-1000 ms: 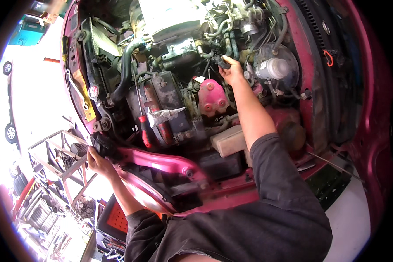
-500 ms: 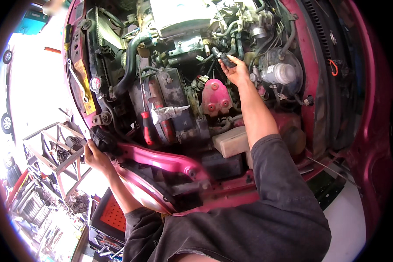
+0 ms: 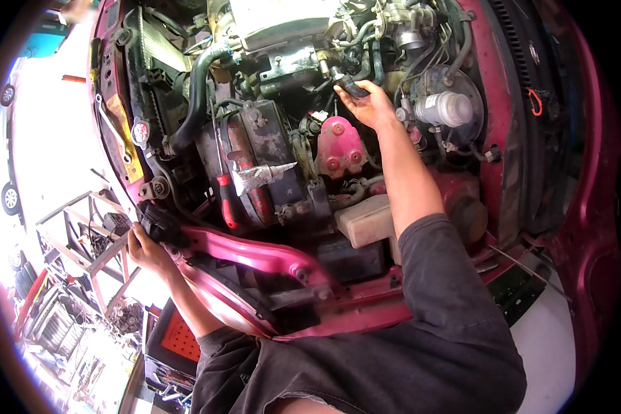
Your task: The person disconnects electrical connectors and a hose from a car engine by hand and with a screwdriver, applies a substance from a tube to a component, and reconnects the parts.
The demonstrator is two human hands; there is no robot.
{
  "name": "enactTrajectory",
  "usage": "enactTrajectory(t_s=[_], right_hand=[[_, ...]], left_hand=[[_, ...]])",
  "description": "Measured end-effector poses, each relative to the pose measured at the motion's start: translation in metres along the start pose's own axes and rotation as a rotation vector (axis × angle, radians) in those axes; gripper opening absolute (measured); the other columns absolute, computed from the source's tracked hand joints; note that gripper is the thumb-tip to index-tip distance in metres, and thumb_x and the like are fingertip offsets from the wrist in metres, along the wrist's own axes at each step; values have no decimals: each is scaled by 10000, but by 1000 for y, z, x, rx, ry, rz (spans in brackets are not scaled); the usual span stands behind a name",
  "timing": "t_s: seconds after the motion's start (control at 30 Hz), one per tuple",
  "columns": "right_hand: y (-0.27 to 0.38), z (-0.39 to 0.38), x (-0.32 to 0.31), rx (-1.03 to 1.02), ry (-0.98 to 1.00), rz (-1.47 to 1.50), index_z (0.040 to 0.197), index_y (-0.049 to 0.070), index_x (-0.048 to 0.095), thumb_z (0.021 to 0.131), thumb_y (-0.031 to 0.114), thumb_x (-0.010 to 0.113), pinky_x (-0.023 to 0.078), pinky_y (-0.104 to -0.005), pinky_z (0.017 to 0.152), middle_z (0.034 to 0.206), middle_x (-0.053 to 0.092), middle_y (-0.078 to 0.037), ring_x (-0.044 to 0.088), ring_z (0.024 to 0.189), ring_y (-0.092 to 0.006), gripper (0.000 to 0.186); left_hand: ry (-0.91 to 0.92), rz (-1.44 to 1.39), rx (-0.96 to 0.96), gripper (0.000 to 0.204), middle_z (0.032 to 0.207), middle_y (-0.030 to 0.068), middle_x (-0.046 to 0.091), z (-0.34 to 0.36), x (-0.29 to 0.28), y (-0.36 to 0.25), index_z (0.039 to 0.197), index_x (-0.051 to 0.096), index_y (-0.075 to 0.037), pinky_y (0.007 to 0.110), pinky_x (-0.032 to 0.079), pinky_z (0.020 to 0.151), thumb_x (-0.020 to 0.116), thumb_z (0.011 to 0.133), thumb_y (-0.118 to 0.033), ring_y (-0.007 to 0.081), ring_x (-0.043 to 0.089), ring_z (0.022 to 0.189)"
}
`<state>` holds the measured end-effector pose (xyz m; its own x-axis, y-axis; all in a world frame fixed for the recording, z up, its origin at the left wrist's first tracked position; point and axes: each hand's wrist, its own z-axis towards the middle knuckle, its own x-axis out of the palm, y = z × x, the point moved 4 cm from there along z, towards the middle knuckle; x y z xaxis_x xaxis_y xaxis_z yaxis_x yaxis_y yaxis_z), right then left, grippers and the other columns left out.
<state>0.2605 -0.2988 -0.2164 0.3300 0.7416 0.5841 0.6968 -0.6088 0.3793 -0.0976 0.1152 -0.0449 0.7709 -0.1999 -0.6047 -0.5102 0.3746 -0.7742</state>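
Deep in the engine bay, my right hand [image 3: 371, 105] is closed around a short black rubber hose [image 3: 352, 87]. One end of the hose points up and left, close to a metal pipe fitting [image 3: 324, 63]; whether the two touch cannot be made out. My left hand [image 3: 149, 252] is at the car's front corner, against a black housing [image 3: 160, 223]. Its fingers are curled, and what they grip is hidden. Below my right hand sits a pink bracket [image 3: 341, 147] with several bolts.
On the battery [image 3: 272, 165] lie a crumpled silver tube [image 3: 261, 176] and a red-handled screwdriver [image 3: 228, 201]. A combination wrench [image 3: 113, 130] rests on the front panel. The brake fluid reservoir [image 3: 445, 109] stands right of my forearm. A metal frame [image 3: 90, 234] stands outside, at the left.
My right hand has turned and shifted slightly left, and the hose in it lies at a different angle. My left hand stays by the black housing. The whole view has shifted a little.
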Motion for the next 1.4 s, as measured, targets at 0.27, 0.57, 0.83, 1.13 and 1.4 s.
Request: enactTrajectory(t_s=[0.27,0.57,0.83,1.13,1.4], right_hand=[[2,-5,0,-18,75,26,1142,-170,478,865,21,498,578,-361,817,1180,576,-273,628,1062,-358,337],[-9,7,-8,35,76,59,1209,-14,485,847,-16,529,519,-442,901,1234,567,-243,600,1105,-344,364],[-11,16,-11,-37,0,-302,1044,55,607,857,89,602,496,-354,684,1021,669,-104,657,875,-218,190],[-13,17,-19,-183,-331,-879,856,48,645,828,272,706,366,-262,415,728,609,-34,537,542,-123,234],[8,-2,8,-224,-579,-1578,658,-14,610,757,576,682,491,-390,607,735,649,-173,639,656,-298,602]], left_hand=[[-7,-32,-38,328,686,24,595,0,-2,5,848,645,63,254,416,588,579,965,-236,82,474,634],[11,-46,-44,325,680,23,582,4,0,11,835,637,54,261,412,581,566,975,-230,84,464,625],[3,-18,-36,314,708,41,616,4,-1,14,858,649,62,260,434,613,572,968,-221,94,505,647],[14,-53,-51,314,690,30,600,5,-1,16,845,643,58,259,421,606,574,968,-222,90,487,636],[5,-50,-55,317,706,31,588,5,-2,15,857,642,66,262,421,607,575,967,-224,95,481,654]])
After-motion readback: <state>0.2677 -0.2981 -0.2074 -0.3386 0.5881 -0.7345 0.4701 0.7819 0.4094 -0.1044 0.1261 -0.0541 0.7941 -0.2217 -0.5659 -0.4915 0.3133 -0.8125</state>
